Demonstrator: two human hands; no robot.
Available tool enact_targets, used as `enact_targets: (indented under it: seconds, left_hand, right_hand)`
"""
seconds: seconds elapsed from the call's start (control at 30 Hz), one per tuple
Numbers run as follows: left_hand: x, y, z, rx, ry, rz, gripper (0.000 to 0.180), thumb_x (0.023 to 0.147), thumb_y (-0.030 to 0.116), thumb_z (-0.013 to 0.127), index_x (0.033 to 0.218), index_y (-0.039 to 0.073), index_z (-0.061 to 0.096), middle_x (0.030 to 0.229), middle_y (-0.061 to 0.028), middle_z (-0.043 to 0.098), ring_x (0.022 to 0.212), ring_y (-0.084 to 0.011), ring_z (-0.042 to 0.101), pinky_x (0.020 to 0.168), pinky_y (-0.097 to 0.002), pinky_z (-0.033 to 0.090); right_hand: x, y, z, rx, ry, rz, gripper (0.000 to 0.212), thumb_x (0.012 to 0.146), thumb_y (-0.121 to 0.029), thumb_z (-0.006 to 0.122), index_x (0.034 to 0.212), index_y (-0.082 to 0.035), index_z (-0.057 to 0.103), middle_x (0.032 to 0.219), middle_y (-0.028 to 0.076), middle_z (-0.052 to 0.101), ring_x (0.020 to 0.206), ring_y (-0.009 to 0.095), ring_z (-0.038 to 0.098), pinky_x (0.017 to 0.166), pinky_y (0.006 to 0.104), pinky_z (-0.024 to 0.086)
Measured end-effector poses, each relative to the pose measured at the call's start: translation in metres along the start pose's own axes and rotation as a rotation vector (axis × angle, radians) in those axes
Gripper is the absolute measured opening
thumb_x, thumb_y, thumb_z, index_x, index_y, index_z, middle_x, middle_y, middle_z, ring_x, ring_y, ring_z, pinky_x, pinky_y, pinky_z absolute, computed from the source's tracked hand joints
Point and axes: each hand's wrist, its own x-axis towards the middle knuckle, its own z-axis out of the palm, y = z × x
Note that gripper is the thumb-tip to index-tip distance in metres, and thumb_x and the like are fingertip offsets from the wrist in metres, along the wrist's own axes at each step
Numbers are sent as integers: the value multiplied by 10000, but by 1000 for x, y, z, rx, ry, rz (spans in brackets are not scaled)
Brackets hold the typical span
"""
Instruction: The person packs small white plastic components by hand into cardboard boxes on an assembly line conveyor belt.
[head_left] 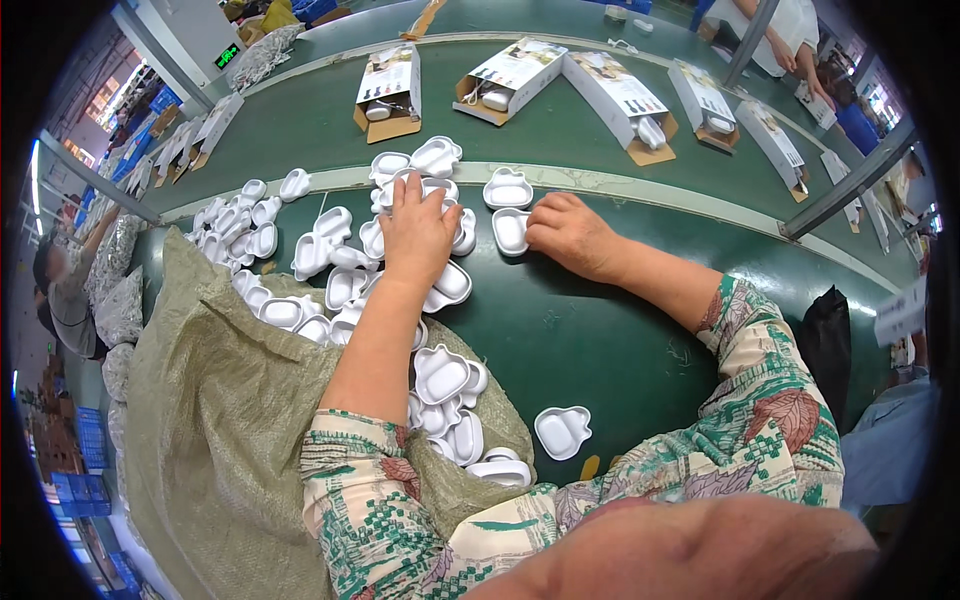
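Observation:
My left hand (418, 235) rests with spread fingers on a heap of small white plastic shells, each a shallow rounded tray with a lobed end. My right hand (572, 236) has its fingers curled at the right edge of one white plastic shell (510, 232), which lies on the green table. Just beyond it, nearly touching, sits another white shell (508, 189). More white shells (441, 374) spill from the mouth of a woven olive sack (225, 400) beneath my left forearm. A single shell (563, 432) lies apart near the table's front edge.
Beyond a pale rail (640, 187) runs a green conveyor belt (300, 110) carrying several open printed boxes (515, 72) with white items inside. Metal posts (850, 178) stand at both sides. A black bag (824, 340) hangs at the right. Other people work at far right and left.

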Motion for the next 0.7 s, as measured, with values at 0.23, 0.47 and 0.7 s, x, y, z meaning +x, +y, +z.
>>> enact_targets:
  seconds: [0.23,0.47,0.7]
  left_hand:
    - [6,4,-6,-9,-50,-49,364,862,333,554,1128,91,609,1403,-161,344,1336,-339,261,961,-651,294]
    - [14,13,-11,-39,-16,-27,347,868,334,540,1109,93,608,1406,-152,342,1340,-327,256,971,-652,281]
    - [-3,-3,-13,-40,-51,-72,347,869,327,540,1113,91,608,1410,-145,338,1345,-322,250,979,-649,274]
  right_hand:
    - [39,78,0,-271,183,136,140,728,-104,648,785,-62,527,808,82,550,802,258,531,704,374,432]
    - [46,157,-12,-649,169,556,81,754,-111,537,790,-79,602,860,81,613,865,268,579,699,431,449]
    - [21,112,-5,-302,261,449,188,762,-174,641,903,-61,589,911,111,569,887,294,557,751,406,449]
